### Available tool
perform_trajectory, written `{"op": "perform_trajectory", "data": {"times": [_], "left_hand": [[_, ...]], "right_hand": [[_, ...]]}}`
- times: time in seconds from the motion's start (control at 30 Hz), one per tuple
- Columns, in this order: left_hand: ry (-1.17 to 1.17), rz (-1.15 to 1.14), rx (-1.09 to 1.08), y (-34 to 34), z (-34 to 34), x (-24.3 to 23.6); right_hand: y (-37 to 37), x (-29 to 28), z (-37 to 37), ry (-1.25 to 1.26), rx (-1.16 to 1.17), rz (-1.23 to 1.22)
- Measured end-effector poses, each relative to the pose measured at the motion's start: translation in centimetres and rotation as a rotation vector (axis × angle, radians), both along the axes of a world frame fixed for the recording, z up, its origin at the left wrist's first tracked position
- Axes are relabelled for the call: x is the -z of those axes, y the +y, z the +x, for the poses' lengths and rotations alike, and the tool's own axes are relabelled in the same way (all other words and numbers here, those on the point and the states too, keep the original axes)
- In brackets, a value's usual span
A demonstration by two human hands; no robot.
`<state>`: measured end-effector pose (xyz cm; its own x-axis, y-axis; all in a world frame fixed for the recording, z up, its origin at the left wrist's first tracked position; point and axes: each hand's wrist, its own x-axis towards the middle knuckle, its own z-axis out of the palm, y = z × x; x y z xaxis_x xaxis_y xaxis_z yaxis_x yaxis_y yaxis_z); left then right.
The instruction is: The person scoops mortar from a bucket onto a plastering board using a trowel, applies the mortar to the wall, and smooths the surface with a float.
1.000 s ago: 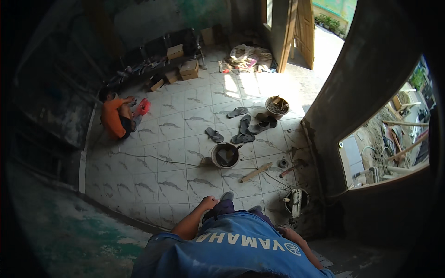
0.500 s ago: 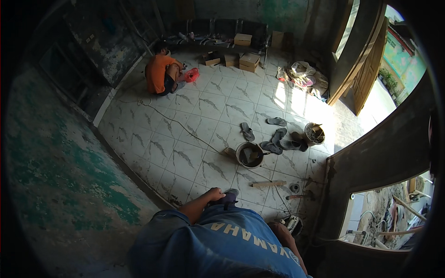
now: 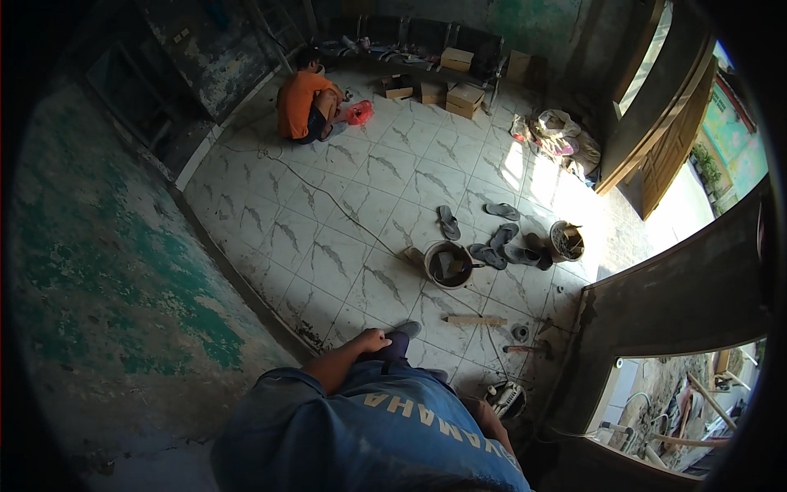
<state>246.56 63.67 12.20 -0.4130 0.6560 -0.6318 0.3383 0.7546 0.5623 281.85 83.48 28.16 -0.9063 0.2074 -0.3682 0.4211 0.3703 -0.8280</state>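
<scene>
My left hand (image 3: 374, 339) is closed beside my dark trouser leg (image 3: 389, 348); its fingers curl in, and anything inside them is hidden. On the other side my right forearm (image 3: 488, 416) shows along the blue shirt (image 3: 369, 430), but the fingers are out of sight. A power tool (image 3: 506, 399) with a pale body lies on the floor near that arm. Farther ahead stand a mortar bucket (image 3: 430, 277) with tools in it and a wooden strip (image 3: 475, 321). A hammer-like tool with a reddish handle (image 3: 520, 349) lies to the right.
Several dark sandals (image 3: 490, 256) and a second bucket (image 3: 566, 256) are on the tiles. A cord (image 3: 344, 209) crosses the floor. A person in orange (image 3: 299, 107) squats by a red bag (image 3: 359, 112). Cardboard boxes (image 3: 465, 100), sacks (image 3: 566, 135) and an open wooden door (image 3: 676, 156) lie beyond.
The view has shifted, so the room's things sit slightly farther right and the far ones higher. My left hand stays closed by my leg, and a shoe shows farther out in front.
</scene>
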Motion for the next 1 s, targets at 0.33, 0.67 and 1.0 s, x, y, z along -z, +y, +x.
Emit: {"op": "perform_trajectory", "data": {"times": [0.33, 0.67, 1.0], "left_hand": [[-0.004, -0.059, 0.031, -3.0, -5.6, 1.0], [-0.093, 0.041, -0.241, -5.2, -20.6, 0.6], [-0.01, -0.169, -0.593, -22.9, -27.7, 3.9]], "right_hand": [[-1.4, -3.3, -5.0, -0.348, -0.171, 0.106], [-0.2, -0.3, -25.7, -0.038, 0.403, 0.269], [2.1, 12.3, -29.6, -0.355, 0.374, 0.0]]}}
